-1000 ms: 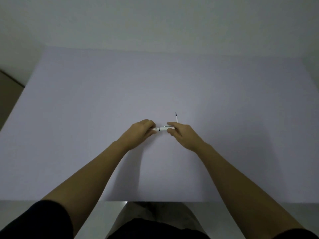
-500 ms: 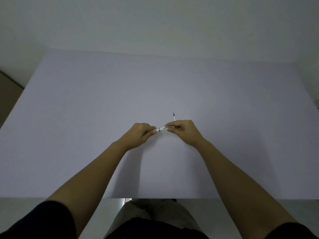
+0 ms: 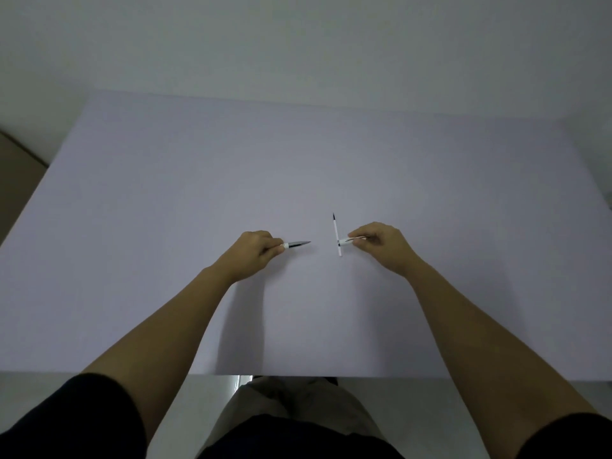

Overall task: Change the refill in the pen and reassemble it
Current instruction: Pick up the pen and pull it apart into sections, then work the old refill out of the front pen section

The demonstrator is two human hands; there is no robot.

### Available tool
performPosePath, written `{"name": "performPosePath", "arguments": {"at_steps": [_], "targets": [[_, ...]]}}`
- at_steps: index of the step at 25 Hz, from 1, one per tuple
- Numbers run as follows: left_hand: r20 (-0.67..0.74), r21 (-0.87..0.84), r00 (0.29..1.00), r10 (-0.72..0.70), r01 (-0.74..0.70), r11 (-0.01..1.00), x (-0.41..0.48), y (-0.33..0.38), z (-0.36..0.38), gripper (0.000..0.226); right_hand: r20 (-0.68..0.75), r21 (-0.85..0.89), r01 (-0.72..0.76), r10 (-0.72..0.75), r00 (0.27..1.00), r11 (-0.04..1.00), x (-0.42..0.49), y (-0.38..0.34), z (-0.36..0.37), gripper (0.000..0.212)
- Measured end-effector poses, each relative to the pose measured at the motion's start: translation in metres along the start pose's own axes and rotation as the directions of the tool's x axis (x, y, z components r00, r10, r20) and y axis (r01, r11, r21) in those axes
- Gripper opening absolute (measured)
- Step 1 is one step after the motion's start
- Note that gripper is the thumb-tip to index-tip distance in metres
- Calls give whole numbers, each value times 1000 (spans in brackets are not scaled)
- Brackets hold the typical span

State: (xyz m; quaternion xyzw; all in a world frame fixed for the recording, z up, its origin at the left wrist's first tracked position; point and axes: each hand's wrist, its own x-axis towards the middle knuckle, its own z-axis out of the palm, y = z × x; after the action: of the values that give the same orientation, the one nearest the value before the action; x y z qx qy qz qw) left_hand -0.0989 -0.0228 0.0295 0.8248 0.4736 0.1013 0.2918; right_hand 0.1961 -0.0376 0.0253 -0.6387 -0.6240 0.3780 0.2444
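Note:
The pen is pulled apart into two pieces. My left hand (image 3: 253, 255) grips the front piece (image 3: 295, 244), white at the fingers with a dark pointed end sticking out to the right. My right hand (image 3: 381, 245) pinches the other pen piece (image 3: 351, 240), a short white part with a thin dark strip, pointing left. A spare refill (image 3: 336, 233), thin and white with a black tip, lies on the table between the hands, tip away from me. The right-hand piece's left end reaches the refill; whether they touch is unclear.
A wide pale lilac table (image 3: 165, 210) spans the view, with a white wall behind it. Its near edge runs just above my lap. A brown floor strip shows at the far left.
The hands were together on the assembled pen. They have pulled apart sideways, each carrying one piece, and the spare refill now shows at full length.

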Motion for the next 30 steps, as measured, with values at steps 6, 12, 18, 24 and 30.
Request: {"name": "performPosePath", "arguments": {"at_steps": [6, 12, 18, 24, 30], "targets": [[-22, -24, 999, -36, 35, 999, 5, 7, 6, 30, -29, 24, -269, 270, 962, 963, 6, 15, 2, 30], [-66, -51, 997, -41, 38, 998, 19, 13, 4, 26, -27, -143, -316, 315, 949, 938, 25, 21, 7, 21], [-72, -73, 996, -47, 42, 996, 27, 18, 5, 27, -121, -72, -350, 341, 932, 934, 38, 23, 26, 36], [-61, -92, 997, -48, 43, 995, 32, 20, 8, 27, -185, -36, -287, 276, 943, 957, 39, 23, 34, 28], [-52, -69, 998, -31, 27, 997, 34, 18, 3, 27, -224, -108, -145, 118, 967, 984, 40, 9, 18, 21]]}}
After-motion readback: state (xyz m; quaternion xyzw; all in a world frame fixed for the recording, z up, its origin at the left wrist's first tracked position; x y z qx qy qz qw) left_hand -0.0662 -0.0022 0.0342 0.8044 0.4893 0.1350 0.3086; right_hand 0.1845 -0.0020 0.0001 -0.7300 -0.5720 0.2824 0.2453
